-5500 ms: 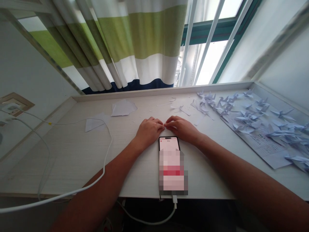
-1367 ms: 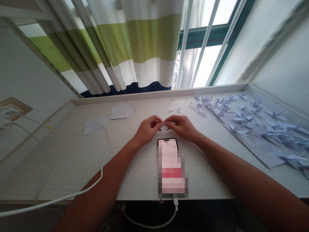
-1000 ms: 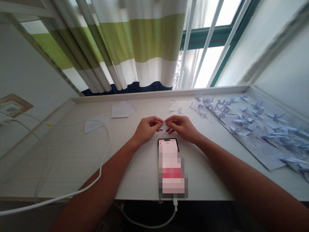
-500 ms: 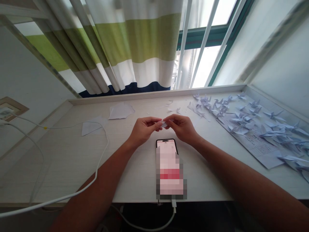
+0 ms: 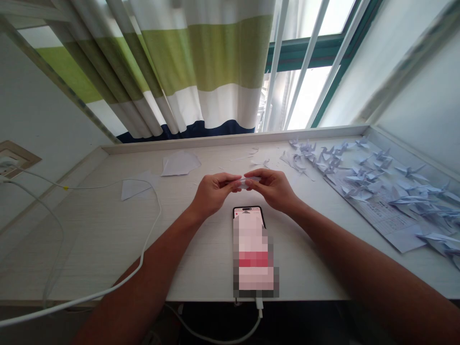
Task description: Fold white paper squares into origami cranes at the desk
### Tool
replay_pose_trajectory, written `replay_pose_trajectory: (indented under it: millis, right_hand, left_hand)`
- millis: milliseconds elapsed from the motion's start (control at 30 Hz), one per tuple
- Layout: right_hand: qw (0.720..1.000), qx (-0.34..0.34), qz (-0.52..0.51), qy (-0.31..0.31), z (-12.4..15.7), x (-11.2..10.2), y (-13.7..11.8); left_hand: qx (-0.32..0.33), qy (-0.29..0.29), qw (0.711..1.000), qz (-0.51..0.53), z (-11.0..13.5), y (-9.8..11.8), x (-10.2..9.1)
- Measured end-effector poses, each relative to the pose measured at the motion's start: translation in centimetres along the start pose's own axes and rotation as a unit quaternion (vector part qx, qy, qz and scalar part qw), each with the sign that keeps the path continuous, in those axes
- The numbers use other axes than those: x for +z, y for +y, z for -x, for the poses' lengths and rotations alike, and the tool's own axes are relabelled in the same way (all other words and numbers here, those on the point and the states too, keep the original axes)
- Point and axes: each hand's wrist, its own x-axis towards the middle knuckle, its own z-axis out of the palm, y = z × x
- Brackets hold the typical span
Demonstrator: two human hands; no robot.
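Observation:
A small folded piece of white paper [image 5: 247, 180] is pinched between both hands, a little above the white desk [image 5: 89, 230]. My left hand [image 5: 212, 191] grips its left end with fingertips closed. My right hand [image 5: 275, 189] grips its right end the same way. Most of the paper is hidden by the fingers. A phone [image 5: 251, 249] lies flat on the desk just in front of the hands, plugged into a white cable [image 5: 215, 330] at its near end.
Several folded paper cranes [image 5: 377, 187] lie on a printed sheet at the right. Two loose paper pieces [image 5: 178, 163] and scraps lie at the back left. A white charging cable [image 5: 143, 230] loops across the left side. A striped curtain [image 5: 194, 67] and window are behind.
The hands have lifted off the desk with the small paper and now hold it slightly raised; earlier they pressed it flat on the surface.

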Motion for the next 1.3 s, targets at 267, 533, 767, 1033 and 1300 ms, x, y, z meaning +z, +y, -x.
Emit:
replay_pose_trajectory:
  millis: [267, 533, 767, 1033, 1300]
  right_hand:
    - [0.998, -0.031, 0.048, 0.023, 0.4, 0.0, 0.4]
    - [0.992, -0.056, 0.107, 0.026, 0.5, 0.0, 0.3]
    - [0.989, -0.042, 0.140, -0.005, 0.3, -0.4, 0.2]
    - [0.979, -0.043, 0.199, -0.026, 0.4, 0.3, -0.4]
    - [0.956, -0.167, 0.218, -0.108, 0.5, -0.8, -0.5]
  left_hand:
    - [0.016, -0.019, 0.998, -0.052, 0.0, -0.1, -0.4]
    - [-0.016, -0.012, 0.999, -0.050, 0.1, 0.4, -0.1]
    - [0.002, -0.023, 0.998, -0.060, 0.2, 0.3, 0.2]
    - [-0.031, -0.050, 0.991, -0.119, 0.2, -0.2, 0.1]
    - [-0.057, -0.020, 0.996, -0.068, 0.0, 0.9, -0.1]
